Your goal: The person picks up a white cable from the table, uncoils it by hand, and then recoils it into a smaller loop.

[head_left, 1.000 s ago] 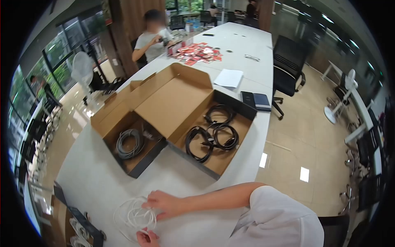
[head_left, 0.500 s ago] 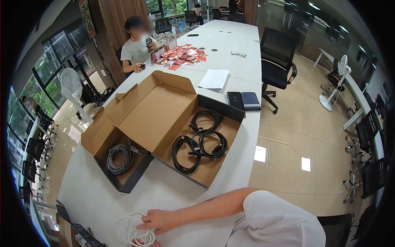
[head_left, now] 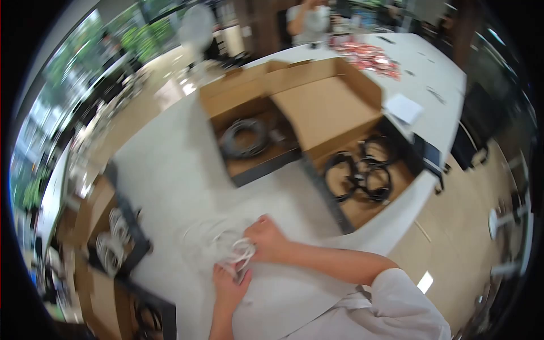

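Observation:
A loosely looped white cable [head_left: 242,247] lies bunched between my two hands, just above or on the white table. My right hand [head_left: 268,240] is closed on the loops from the right, its fingers curled. From below, my left hand [head_left: 230,286] grips the near side of the same cable, thumb and fingers around it. Fainter loops spread to the left of my hands, smeared by motion. Beyond my hands stands an open cardboard box [head_left: 266,171] with a coiled grey cable [head_left: 245,138] in it. Beside it, another open box [head_left: 324,195] holds several coiled black cables [head_left: 378,184].
At the left edge, an open box [head_left: 136,254] contains white cables [head_left: 111,249]. Nearer stands a box [head_left: 168,317] with black cable [head_left: 146,317]. Red packets [head_left: 371,59], paper [head_left: 403,107] and notebooks [head_left: 428,153] lie farther off. A person [head_left: 309,22] sits across the table [head_left: 164,153].
My view has swung left and down, bringing the left-hand boxes into sight. Both hands now hold the white cable in plain view; before, my left hand was mostly cut off at the bottom.

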Motion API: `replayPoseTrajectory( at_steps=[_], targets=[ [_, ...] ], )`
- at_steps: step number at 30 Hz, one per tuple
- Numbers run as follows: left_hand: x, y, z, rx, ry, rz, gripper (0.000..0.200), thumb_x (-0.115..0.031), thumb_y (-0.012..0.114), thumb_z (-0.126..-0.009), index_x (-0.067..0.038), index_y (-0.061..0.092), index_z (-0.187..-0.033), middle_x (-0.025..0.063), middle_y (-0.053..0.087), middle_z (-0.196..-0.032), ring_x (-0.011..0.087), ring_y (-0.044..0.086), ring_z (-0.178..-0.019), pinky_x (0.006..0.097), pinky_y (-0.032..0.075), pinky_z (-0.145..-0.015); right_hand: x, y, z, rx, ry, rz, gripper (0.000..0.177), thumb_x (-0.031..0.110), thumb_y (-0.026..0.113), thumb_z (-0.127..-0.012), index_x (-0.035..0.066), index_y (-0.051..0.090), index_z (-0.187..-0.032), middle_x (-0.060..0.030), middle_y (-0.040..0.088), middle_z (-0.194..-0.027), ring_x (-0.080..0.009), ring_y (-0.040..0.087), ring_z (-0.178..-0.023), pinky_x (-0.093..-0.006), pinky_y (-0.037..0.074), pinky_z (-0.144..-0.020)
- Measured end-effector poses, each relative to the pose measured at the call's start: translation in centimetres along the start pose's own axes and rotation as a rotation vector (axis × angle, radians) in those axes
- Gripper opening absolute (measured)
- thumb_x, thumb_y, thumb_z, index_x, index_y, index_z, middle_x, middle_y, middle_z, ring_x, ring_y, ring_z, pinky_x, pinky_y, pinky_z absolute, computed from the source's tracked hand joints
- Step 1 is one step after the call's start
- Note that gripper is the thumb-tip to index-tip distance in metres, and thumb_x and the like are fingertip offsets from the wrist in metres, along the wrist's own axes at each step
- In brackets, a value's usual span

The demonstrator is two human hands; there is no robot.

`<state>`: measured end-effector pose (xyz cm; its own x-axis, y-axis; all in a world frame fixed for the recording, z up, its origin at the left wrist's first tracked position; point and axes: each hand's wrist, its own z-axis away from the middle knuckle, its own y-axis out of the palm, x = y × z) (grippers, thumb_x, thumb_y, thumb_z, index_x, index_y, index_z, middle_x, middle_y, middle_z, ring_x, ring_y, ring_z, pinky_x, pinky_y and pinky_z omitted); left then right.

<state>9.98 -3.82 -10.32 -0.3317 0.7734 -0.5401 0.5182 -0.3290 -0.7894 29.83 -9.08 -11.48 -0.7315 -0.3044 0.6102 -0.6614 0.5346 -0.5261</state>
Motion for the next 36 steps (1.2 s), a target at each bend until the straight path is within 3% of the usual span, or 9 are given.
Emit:
replayPoseTrajectory(
  at_steps=[2, 8, 11, 14, 18, 20, 25, 30, 36],
  targets=[
    [0.2, -0.1, -0.1, -0.050, 0.068, 0.050, 0.024, -0.012, 0.070, -0.074, -0.006, 0.067, -0.096, 0.0093, 0.065, -0.078, 0.0292, 0.060, -0.074, 0.0406, 0.043, -0.075, 0.3, 0.2, -0.5, -0.056, 0.015, 0.028, 0.030, 0.029, 0.081, -0.056, 0.014, 0.057, -0.067, -0.0017, 0.055, -0.063, -0.0218, 0.054, -0.059, -0.0376, 0.037, -0.067],
    [0.8, -0.8, 1.2, 0.036, -0.066, 0.153, 0.030, -0.003, 0.068, -0.074, -0.005, 0.067, -0.104, 0.0034, 0.062, -0.066, 0.0187, 0.057, -0.057, 0.0303, 0.046, -0.060, 1.2, 0.5, -1.1, -0.068, 0.019, 0.093, 0.033, 0.028, 0.083, -0.061, 0.015, 0.053, -0.056, 0.0027, 0.046, -0.049, -0.0171, 0.046, -0.048, -0.0333, 0.033, -0.064],
    [0.2, -0.8, 1.2, -0.008, -0.180, 0.323, 0.037, -0.008, 0.072, -0.074, -0.002, 0.064, -0.110, 0.0042, 0.062, -0.069, 0.0145, 0.058, -0.058, 0.0240, 0.046, -0.056, 1.1, 0.8, -1.1, -0.080, 0.009, 0.090, 0.033, 0.025, 0.082, -0.061, 0.014, 0.052, -0.055, 0.0031, 0.045, -0.048, -0.0167, 0.044, -0.047, -0.0329, 0.033, -0.064],
    [0.0, -1.3, 0.7, -0.092, -0.127, 0.475, 0.047, -0.016, 0.075, -0.074, 0.001, 0.060, -0.115, 0.0049, 0.064, -0.075, 0.0117, 0.061, -0.066, 0.0219, 0.048, -0.061, 0.7, 1.2, -0.8, -0.070, -0.035, 0.102, 0.031, 0.022, 0.081, -0.062, 0.013, 0.051, -0.055, 0.0022, 0.046, -0.049, -0.0169, 0.044, -0.047, -0.0329, 0.034, -0.064],
    [2.1, -1.0, 1.1, -0.077, -0.199, 0.872, 0.041, -0.016, 0.074, -0.075, 0.000, 0.062, -0.111, 0.0019, 0.064, -0.084, 0.0086, 0.057, -0.063, 0.0215, 0.046, -0.059, 1.0, 1.1, -0.8, -0.005, -0.180, 0.161, 0.029, 0.019, 0.078, -0.064, 0.011, 0.051, -0.056, 0.0000, 0.048, -0.052, -0.0175, 0.046, -0.051, -0.0334, 0.037, -0.067],
    [2.9, -0.7, 1.4, -0.040, -0.224, 1.010, 0.036, -0.014, 0.071, -0.078, 0.000, 0.062, -0.109, 0.0015, 0.064, -0.085, 0.0070, 0.057, -0.067, 0.0208, 0.046, -0.060, 1.8, 1.0, -0.5, 0.073, -0.224, 0.237, 0.025, 0.018, 0.077, -0.067, 0.011, 0.054, -0.061, 0.0000, 0.049, -0.056, -0.0176, 0.049, -0.055, -0.0336, 0.039, -0.071],
    [2.3, -0.4, 1.7, -0.033, -0.466, 0.960, 0.024, -0.016, 0.067, -0.086, 0.000, 0.060, -0.103, 0.0046, 0.063, -0.088, 0.0100, 0.061, -0.078, 0.0228, 0.050, -0.066, 1.9, 1.7, 0.0, 0.108, -0.203, 0.247, 0.019, 0.014, 0.076, -0.066, 0.009, 0.060, -0.075, -0.0004, 0.051, -0.064, -0.0180, 0.052, -0.062, -0.0340, 0.040, -0.074],
    [2.4, -0.3, 1.4, -0.158, -0.563, 1.136, 0.016, -0.009, 0.062, -0.090, 0.001, 0.057, -0.102, 0.0062, 0.063, -0.093, 0.0138, 0.065, -0.087, 0.0268, 0.055, -0.073, 3.0, 0.7, -1.4, 0.100, -0.066, 0.062, 0.040, 0.008, 0.074, -0.063, 0.007, 0.064, -0.101, -0.0037, 0.054, -0.082, -0.0209, 0.053, -0.076, -0.0349, 0.042, -0.077],
    [1.3, -0.8, 0.7, -0.188, -0.548, 1.134, 0.015, -0.005, 0.057, -0.093, 0.000, 0.057, -0.106, 0.0050, 0.062, -0.098, 0.0130, 0.064, -0.091, 0.0266, 0.054, -0.076, 2.0, 0.2, -1.0, 0.179, -0.185, -0.075, 0.044, 0.004, 0.069, -0.061, 0.006, 0.064, -0.105, -0.0063, 0.052, -0.089, -0.0220, 0.050, -0.076, -0.0328, 0.044, -0.068]
  ],
)
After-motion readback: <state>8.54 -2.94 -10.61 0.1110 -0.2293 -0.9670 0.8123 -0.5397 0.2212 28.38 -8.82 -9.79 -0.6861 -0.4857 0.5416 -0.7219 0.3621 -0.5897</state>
